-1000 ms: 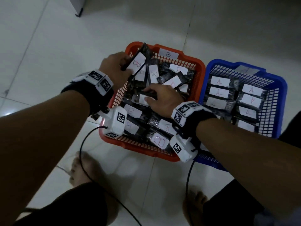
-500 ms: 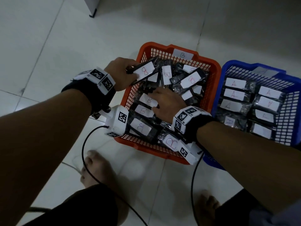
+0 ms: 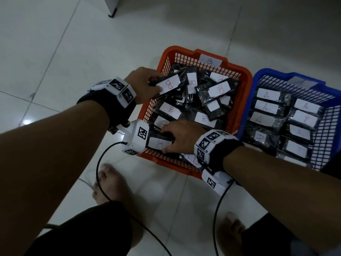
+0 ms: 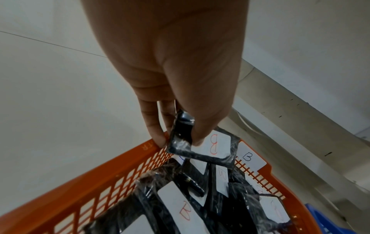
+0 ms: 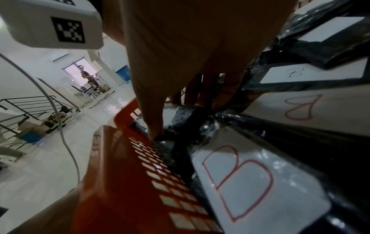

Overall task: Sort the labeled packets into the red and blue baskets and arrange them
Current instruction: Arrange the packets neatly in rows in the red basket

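The red basket (image 3: 246, 93) holds several black packets with white B labels, jumbled at its far end. My left hand (image 3: 153, 84) pinches one B packet (image 3: 168, 85) by its end above the basket's left rim; the left wrist view shows this packet (image 4: 210, 147) between thumb and fingers. My right hand (image 3: 166, 139) reaches into the near left corner and grips another B packet (image 3: 159, 144), thumb on the near side and fingers over the top. To the right, the blue basket (image 3: 287, 77) holds A packets (image 3: 267, 95) lying in two rows.
Both baskets stand side by side on a white tiled floor (image 3: 55, 61). My bare feet (image 3: 108, 183) are just in front of them, with black cables (image 3: 99, 163) hanging from the wrist cameras. A furniture leg (image 3: 112, 13) stands far back.
My right hand has moved from the middle of the red basket to its near left corner and taken hold of a packet there. The left hand still holds its B packet.
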Motion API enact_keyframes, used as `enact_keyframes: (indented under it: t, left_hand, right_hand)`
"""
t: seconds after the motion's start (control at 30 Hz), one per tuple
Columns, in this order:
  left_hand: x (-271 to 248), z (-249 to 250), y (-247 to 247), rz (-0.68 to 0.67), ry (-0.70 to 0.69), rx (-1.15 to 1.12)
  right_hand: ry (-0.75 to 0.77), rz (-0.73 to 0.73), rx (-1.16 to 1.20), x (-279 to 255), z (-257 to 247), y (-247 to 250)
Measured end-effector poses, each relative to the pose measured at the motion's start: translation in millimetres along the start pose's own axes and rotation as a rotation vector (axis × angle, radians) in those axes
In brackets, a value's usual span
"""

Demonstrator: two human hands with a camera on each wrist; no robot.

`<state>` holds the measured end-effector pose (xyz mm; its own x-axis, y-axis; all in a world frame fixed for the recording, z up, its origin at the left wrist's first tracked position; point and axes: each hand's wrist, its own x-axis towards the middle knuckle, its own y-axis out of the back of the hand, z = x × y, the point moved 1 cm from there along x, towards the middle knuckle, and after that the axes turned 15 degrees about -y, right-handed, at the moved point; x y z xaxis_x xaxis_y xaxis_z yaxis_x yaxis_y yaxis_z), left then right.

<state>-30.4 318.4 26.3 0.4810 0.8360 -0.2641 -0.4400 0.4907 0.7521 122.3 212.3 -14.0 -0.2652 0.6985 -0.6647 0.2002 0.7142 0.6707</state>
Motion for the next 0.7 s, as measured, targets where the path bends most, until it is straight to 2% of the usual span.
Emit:
enact_keyframes:
  t: [0.13,0.2,0.23,0.3,0.37,0.47,0.6,0.7]
  left_hand:
    - [-5,0,-6,-0.028,0.003,0.015]
    - [-6,0,-7,-0.055,-0.008,0.024]
    - [-6,0,-8,-0.068,-0.013,0.028]
    - [-5,1,-7,-0.089,-0.019,0.026]
    - [-5,3,-6,-0.098,-0.021,0.010]
    - [-4,5,-5,-0.118,-0.031,-0.013]
    - [-9,3,-8,-0.147,-0.027,-0.036]
    - [-12,3,-7,-0.156,-0.004,-0.066]
  right_hand:
    - [0.025,-0.037,-0.012,0,3,-1]
    - [0.033,-0.007,0.064,-3,5,0]
    - [0.028,0.052,0.120,-3,7,2]
    - [-0.014,0.268,0.185,-1,17,6]
    - [-0.060,0.417,0.167,2,30,9]
    - [-0.082,0.396,0.044,10,42,7]
    - [-0.090,0.434,0.145,18,43,6]
    - [-0.087,0.409,0.139,21,42,10]
